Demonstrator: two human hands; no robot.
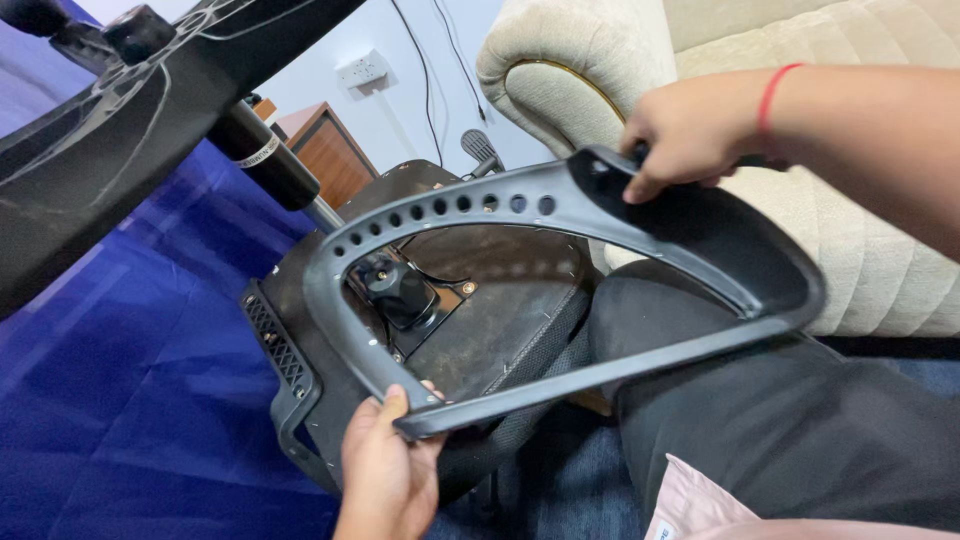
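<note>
I hold a grey plastic chair armrest frame (520,205), a closed loop with a row of round holes along its upper bar. My left hand (385,465) grips its lower left corner. My right hand (685,135), with a red thread on the wrist, grips its upper right end. Behind the frame lies an upturned black office chair seat (500,310) with a black knob mechanism (400,290) and a slotted side bracket (275,345).
A black chair base with a gas cylinder (265,155) hangs over the upper left. A blue cloth (130,380) covers the floor. A cream sofa (860,250) stands at right, my black-trousered leg (780,420) in front. A wooden cabinet (325,150) and wall socket (362,70) are behind.
</note>
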